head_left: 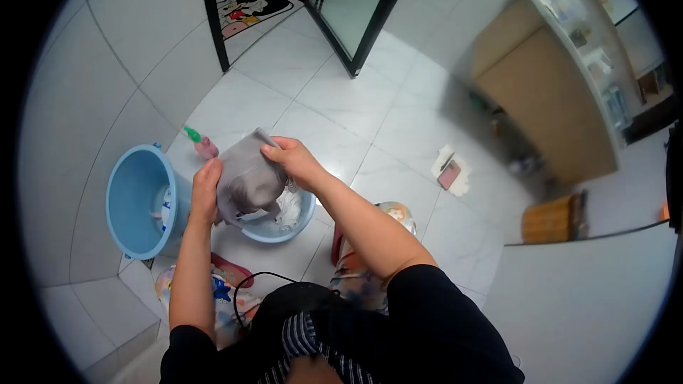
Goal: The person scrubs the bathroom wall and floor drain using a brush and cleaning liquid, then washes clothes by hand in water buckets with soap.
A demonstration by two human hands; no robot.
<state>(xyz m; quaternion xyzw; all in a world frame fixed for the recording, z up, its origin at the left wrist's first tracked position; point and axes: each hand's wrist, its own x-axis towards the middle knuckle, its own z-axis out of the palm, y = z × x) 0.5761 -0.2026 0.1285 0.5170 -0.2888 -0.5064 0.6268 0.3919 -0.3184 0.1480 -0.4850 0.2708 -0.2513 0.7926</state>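
Note:
A wet-looking grey cloth garment (245, 171) is stretched between my two hands above a blue basin (274, 236). My left hand (206, 192) grips its left edge with closed fingers. At the upper right edge, my right hand (293, 161) pinches the cloth between thumb and fingers. The garment's lower part hangs into the basin, and its exact kind is hard to make out. White cloth (288, 210) lies inside the basin, partly hidden by the grey one.
Left of the basin stands a blue bucket (131, 203) with something white and blue inside. A pink bottle with a green top (206, 146) is behind. A phone (449, 174) lies on the floor at right. Ahead are a glass door (356, 7) and a mat (249, 11).

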